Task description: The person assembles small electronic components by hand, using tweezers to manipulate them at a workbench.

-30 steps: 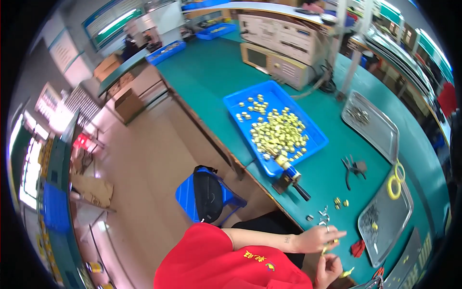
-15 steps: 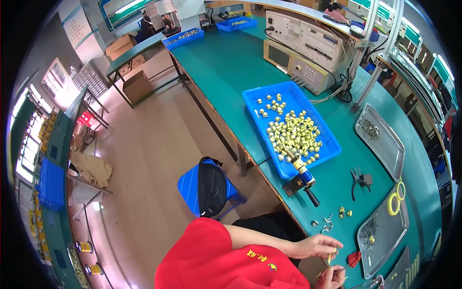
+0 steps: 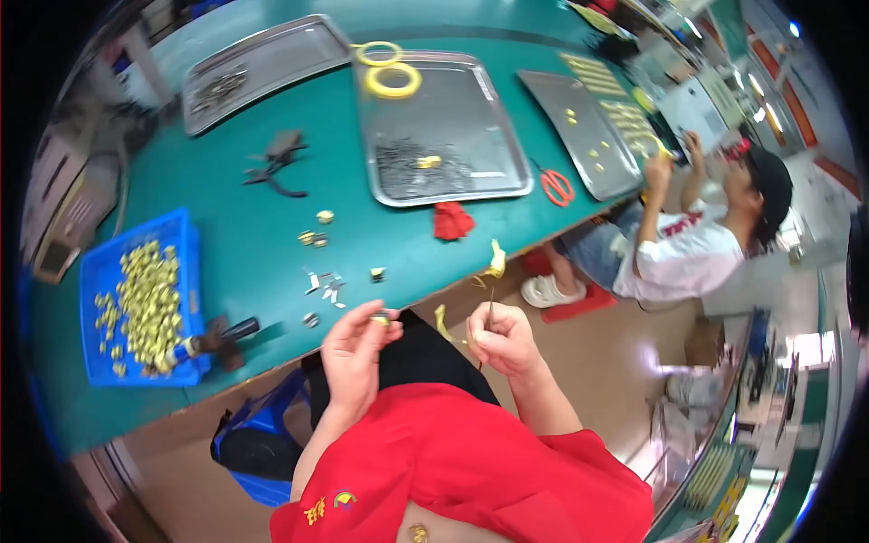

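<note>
Blue tray (image 3: 193, 271) of yellow-banded pieces (image 3: 149, 290) on a green table (image 3: 262, 217), with a few more beside loose silver bits (image 3: 328, 292).
The heap suggests much is done; the scattered few look unfinished. Hands apart: the right hand (image 3: 509, 340) pinches a thin rod (image 3: 491, 310), its long axis pointing roughly away from the body; the left hand (image 3: 353, 348) pinches a small block (image 3: 381, 318) by the table's near edge, too covered to tell its long axis.

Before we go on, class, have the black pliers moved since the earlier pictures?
No, as far as can be seen: the pliers still lie between the blue tray and middle metal tray; the view has turned.
</note>
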{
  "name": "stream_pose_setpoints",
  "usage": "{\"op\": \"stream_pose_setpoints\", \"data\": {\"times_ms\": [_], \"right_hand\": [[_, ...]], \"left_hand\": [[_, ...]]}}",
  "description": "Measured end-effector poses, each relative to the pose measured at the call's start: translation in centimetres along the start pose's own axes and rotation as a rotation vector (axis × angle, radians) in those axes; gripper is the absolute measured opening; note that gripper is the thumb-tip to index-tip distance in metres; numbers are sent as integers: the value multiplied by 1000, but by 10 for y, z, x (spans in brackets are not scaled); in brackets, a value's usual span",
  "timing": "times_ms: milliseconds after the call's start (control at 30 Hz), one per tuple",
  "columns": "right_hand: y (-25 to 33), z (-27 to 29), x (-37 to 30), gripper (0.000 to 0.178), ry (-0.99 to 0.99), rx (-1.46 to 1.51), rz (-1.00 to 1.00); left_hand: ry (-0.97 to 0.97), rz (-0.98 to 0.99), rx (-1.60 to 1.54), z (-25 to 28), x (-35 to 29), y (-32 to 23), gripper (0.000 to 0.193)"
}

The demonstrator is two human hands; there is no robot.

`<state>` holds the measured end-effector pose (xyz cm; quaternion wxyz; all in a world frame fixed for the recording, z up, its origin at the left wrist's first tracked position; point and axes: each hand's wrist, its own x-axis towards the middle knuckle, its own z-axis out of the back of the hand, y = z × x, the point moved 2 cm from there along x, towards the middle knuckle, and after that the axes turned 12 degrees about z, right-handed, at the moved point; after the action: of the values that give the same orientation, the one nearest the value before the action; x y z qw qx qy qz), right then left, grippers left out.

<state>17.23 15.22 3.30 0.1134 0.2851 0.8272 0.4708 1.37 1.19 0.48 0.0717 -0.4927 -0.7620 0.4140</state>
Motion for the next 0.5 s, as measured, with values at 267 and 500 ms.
{"op": "stream_pose_setpoints", "data": {"times_ms": [267, 500], "right_hand": [[27, 72, 1, 9, -261, -418, -228], [18, 119, 42, 13, -381, -792, -65]], "left_hand": [[-69, 31, 84, -1, 11, -3, 27], [-174, -41, 146, 16, -1, -16, 27]]}}
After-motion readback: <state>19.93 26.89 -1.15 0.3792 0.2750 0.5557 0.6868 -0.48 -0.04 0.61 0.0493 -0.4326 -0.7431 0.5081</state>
